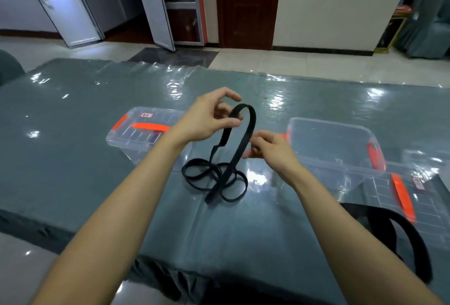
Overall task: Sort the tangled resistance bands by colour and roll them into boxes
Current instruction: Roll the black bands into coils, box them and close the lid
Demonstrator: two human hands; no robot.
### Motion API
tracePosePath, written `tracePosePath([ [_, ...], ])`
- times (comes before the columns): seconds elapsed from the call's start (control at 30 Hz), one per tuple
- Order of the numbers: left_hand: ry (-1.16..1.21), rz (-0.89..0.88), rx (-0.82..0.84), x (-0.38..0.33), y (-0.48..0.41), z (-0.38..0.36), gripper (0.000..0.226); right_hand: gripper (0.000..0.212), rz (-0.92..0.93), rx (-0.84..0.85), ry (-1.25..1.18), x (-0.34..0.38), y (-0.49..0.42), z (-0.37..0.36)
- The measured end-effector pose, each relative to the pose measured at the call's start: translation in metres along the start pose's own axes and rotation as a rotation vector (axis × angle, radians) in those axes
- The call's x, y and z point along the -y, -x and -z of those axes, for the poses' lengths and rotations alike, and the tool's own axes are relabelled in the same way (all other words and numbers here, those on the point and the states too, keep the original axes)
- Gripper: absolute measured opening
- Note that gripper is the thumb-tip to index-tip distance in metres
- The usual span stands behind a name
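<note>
A thin black resistance band (243, 139) arches up between my hands, and its lower part lies in tangled loops (214, 179) on the table. My left hand (209, 117) pinches the left side of the arch near its top. My right hand (267, 146) grips the right strand lower down. A closed clear box with an orange handle (136, 131) stands behind my left wrist. An open clear box with orange clips (333, 143) stands to the right of my right hand. A wide black band (411, 243) lies curved at the table's right edge.
A clear lid with an orange handle (401, 197) lies flat at the right, partly under the open box. The table (73, 146) has a grey cloth under glossy plastic. Beyond it are tiled floor, glass doors (73, 12) and a dark wooden door (246, 4).
</note>
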State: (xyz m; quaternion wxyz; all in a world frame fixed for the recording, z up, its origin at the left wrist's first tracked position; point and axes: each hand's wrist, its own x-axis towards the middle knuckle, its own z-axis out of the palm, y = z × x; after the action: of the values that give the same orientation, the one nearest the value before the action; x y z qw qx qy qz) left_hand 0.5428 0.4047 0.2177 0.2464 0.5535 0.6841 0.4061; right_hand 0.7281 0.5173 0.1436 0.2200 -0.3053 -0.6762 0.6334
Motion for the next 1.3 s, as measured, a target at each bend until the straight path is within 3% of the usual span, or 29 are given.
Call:
tracePosePath([
  [0.13, -0.056, 0.169, -0.019, 0.091, 0.021, -0.060, 0.035, 0.036, -0.293, -0.246, 0.167, -0.092, 0.010, 0.012],
  [0.23, -0.234, 0.405, -0.126, 0.165, 0.061, -0.104, 0.045, 0.023, -0.519, -0.125, 0.541, -0.168, 0.024, 0.021],
  [0.33, -0.378, 0.520, -0.098, 0.215, 0.100, -0.137, 0.061, 0.029, -0.586, 0.002, 0.572, -0.219, 0.043, 0.019],
  [0.4, -0.417, 0.509, -0.096, 0.233, 0.114, -0.150, 0.066, 0.039, -0.561, -0.051, 0.527, -0.233, 0.047, 0.019],
  [0.6, -0.539, 0.534, -0.047, 0.261, 0.102, -0.150, 0.049, 0.022, -0.616, -0.148, 0.442, -0.247, 0.035, 0.025],
  [0.73, -0.775, 0.399, -0.061, 0.260, 0.099, -0.150, 0.042, 0.028, -0.621, -0.195, 0.382, -0.253, 0.037, 0.026],
  [0.83, -0.536, 0.403, -0.107, 0.242, 0.106, -0.160, 0.043, 0.026, -0.669, -0.236, 0.262, -0.253, 0.035, 0.029],
  [0.97, 0.238, 0.559, -0.085, 0.203, 0.111, -0.177, 0.054, 0.039, -0.730, -0.277, 0.044, -0.249, 0.035, 0.035],
  [1.03, 0.360, 0.577, -0.114, 0.204, 0.112, -0.182, 0.038, 0.040, -0.716, -0.323, -0.061, -0.243, 0.039, 0.035],
  [1.07, 0.281, 0.562, -0.154, 0.207, 0.114, -0.179, 0.028, 0.041, -0.700, -0.345, -0.072, -0.241, 0.042, 0.033],
  [1.13, -0.106, 0.476, -0.173, 0.221, 0.121, -0.171, 0.053, 0.050, -0.645, -0.371, 0.028, -0.238, 0.054, 0.023],
  [1.2, -0.457, 0.436, -0.017, 0.230, 0.124, -0.167, 0.066, 0.064, -0.503, -0.346, 0.213, -0.237, 0.071, 0.006],
  [1.3, -0.511, 0.457, 0.110, 0.232, 0.123, -0.168, 0.043, 0.078, -0.268, -0.110, 0.716, -0.235, 0.090, -0.017],
])
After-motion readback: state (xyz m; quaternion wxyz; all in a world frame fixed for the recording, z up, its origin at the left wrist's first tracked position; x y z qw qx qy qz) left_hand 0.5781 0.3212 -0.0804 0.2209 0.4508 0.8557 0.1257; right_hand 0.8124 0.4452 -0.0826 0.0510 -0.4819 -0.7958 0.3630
